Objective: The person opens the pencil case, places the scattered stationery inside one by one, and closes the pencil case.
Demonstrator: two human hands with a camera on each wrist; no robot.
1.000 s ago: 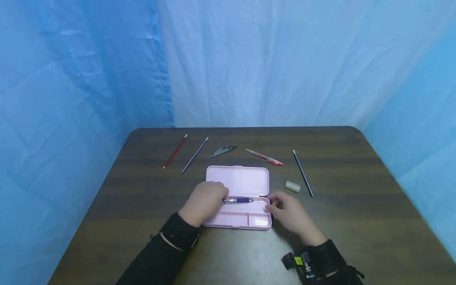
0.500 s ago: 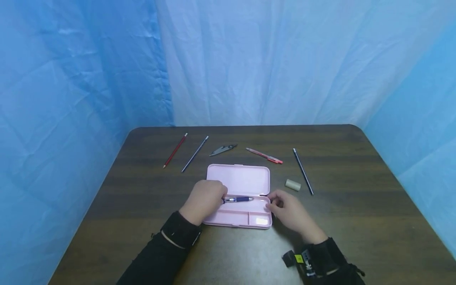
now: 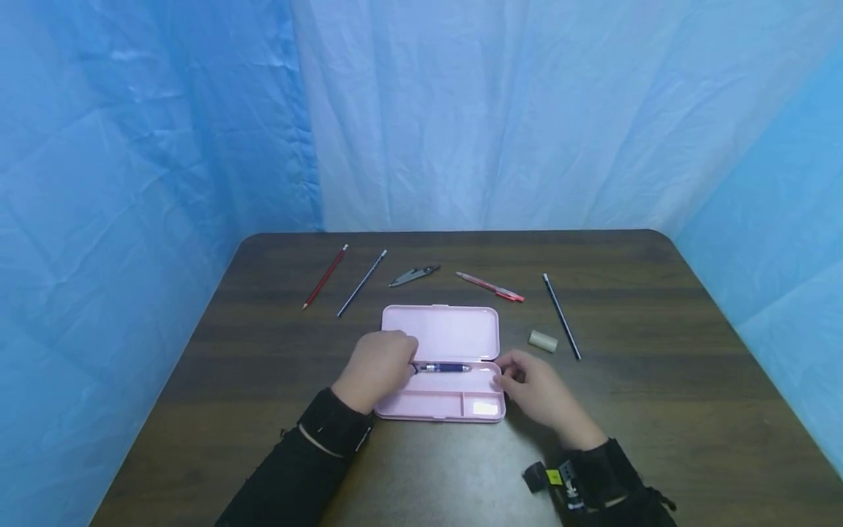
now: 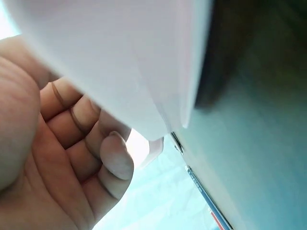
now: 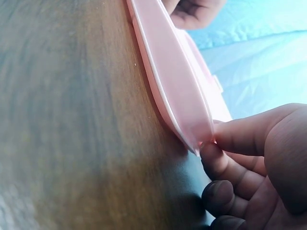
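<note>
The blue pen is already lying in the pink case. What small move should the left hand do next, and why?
Probably let go of the blue pen and lift the left hand away. The pen already lies in the long compartment of the open pink case, which the right hand steadies at its corner.

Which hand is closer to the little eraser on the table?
Right. The right hand sits just near-left of the eraser; the left hand is far across the pink case.

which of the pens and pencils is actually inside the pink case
The blue pen, lying in the long compartment of the open pink case with the left hand at its end. The rest lie on the table beyond the case.
</note>
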